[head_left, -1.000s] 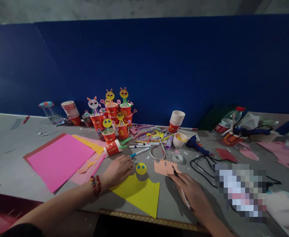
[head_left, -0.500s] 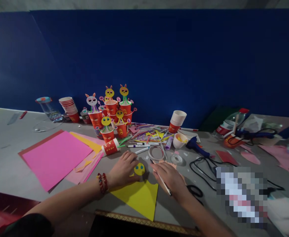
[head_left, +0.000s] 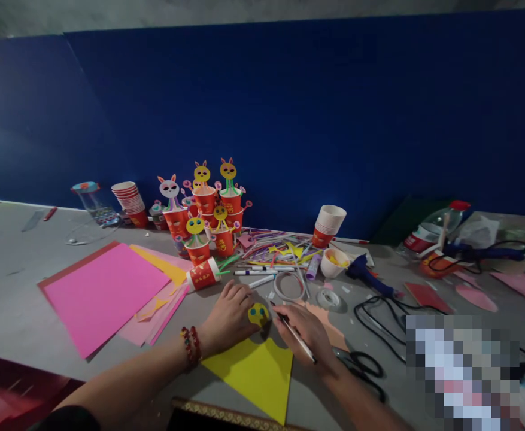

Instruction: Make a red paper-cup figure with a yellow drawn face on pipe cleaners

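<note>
Left hand: the left hand (head_left: 228,314) lies palm down, partly open, fingers loosely bent; thumb and fingertips meet the disc's near-left edge, apparently to steady it, though whether they pinch it I cannot tell.
Yellow disc: the small, flat paper disc (head_left: 258,314), with two blue-green eye spots, sits between the hands, just beyond the yellow sheet.
Right hand: the right hand (head_left: 307,335) is closed around a slim pen (head_left: 300,341) in a writing grip, its dark tip angled towards the disc, likely for fine control.
Yellow sheet: matte yellow sheet (head_left: 257,371), with scooped cuts along its far edge, lies nearest the body, below both hands.
Peach sheet: ragged-edged peach paper (head_left: 331,326), partly behind the right hand.
Scissors: the black-handled scissors (head_left: 366,363) lie beside the right wrist, partly covered.
Tipped cup: the glossy red paper cup (head_left: 203,274) lies sideways beyond the left hand, green stems poking from its mouth.
</note>
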Motion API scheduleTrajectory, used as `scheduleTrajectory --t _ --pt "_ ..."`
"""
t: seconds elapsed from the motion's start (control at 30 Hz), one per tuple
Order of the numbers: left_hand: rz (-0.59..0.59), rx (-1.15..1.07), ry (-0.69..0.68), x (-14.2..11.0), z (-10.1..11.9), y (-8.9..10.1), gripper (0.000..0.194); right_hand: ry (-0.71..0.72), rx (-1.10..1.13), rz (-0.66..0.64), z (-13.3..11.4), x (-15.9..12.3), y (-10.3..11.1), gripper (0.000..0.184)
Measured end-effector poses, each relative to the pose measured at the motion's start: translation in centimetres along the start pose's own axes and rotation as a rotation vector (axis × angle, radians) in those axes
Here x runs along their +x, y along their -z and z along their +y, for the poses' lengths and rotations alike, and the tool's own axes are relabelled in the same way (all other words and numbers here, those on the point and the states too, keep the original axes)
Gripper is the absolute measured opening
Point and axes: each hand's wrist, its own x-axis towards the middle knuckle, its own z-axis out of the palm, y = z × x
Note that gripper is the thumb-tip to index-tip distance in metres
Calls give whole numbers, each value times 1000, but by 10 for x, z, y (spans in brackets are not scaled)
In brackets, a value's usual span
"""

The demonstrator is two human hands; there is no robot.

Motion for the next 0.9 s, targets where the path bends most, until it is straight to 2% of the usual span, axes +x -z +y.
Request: scheduleTrajectory --t 0.17,0.33,0.4,0.47,0.6,0.73,0.9 --pt "-7 -21 0 -2 1 0 43 -170 118 -6 6 0 -2 19" --pt "25 -72 -19 -1 -1 3 47 -207 141 23 12 0 -2 20" --pt "54 -111 -25 0 -6 5 42 -179 143 6 13 1 -1 20" --pt "86 -141 -26 1 -12 8 29 -164 143 -11 13 3 1 20" --pt "113 -139 -20 1 -20 19 12 -231 187 -4 14 2 2 21" --pt "49 22 -70 7 -17 30 15 -269 254 32 18 -1 2 23" --pt "-90 323 -121 37 -16 35 13 -309 338 68 22 -3 -1 22"
